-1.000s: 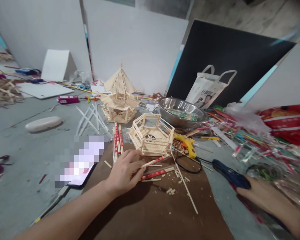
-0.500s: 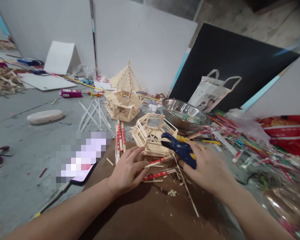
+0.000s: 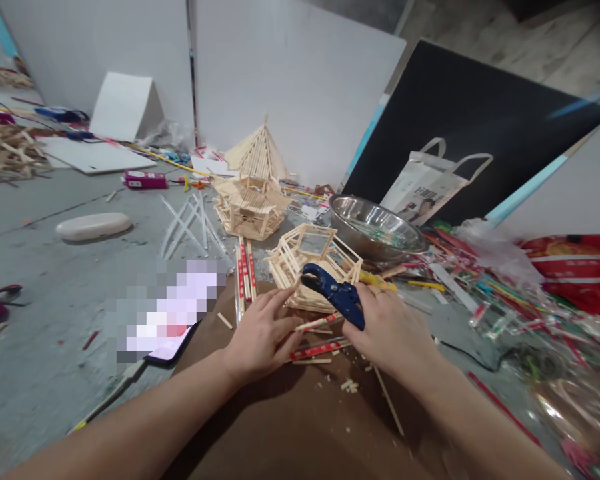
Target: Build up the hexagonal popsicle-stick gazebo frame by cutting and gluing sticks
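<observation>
My left hand [image 3: 263, 333] rests on the brown board [image 3: 300, 427] with its fingers pinched on a thin wooden stick [image 3: 316, 323] that has a red-printed wrapper. My right hand [image 3: 387, 330] is closed round a blue cutter [image 3: 336, 293], whose jaws point left toward the stick. Just behind both hands sits a hexagonal frame [image 3: 316, 265] built of wooden sticks. More red-printed sticks [image 3: 320, 349] and small offcuts lie on the board under my hands.
A finished stick pagoda [image 3: 253, 190] stands behind, with a steel bowl [image 3: 377, 230] to its right. A phone [image 3: 167, 313] lies left of the board. Loose wrappers and sticks [image 3: 505, 293] litter the right side. A white oval case [image 3: 93, 225] lies at left.
My right hand picked up the blue cutter from the right side and brought it leftward to the stick my left hand holds. The left hand stayed in place.
</observation>
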Tool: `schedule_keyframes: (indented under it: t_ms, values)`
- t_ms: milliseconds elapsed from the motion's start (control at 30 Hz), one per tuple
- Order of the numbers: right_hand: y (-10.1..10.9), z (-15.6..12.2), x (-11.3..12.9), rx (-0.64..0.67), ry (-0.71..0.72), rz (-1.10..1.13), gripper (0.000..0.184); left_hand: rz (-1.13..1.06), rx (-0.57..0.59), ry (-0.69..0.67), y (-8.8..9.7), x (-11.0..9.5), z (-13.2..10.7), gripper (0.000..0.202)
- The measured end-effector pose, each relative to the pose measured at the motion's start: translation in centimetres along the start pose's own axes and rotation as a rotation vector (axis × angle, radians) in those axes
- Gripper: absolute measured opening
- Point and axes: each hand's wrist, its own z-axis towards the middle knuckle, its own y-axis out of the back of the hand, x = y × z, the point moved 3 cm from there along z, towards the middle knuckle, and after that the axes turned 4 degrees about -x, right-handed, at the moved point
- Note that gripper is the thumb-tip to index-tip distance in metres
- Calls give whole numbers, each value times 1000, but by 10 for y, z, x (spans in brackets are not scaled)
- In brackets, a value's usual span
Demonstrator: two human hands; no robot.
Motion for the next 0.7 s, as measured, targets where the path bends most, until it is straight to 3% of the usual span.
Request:
schedule_keyframes:
  t_ms: [167,700]
  values:
    - [6,2,2,45,-26,-26,35,0,-22,19,-1,2,2,24]
    - [6,9,6,89,-45,-31,33,-132,73,34,-5,12,10,24]
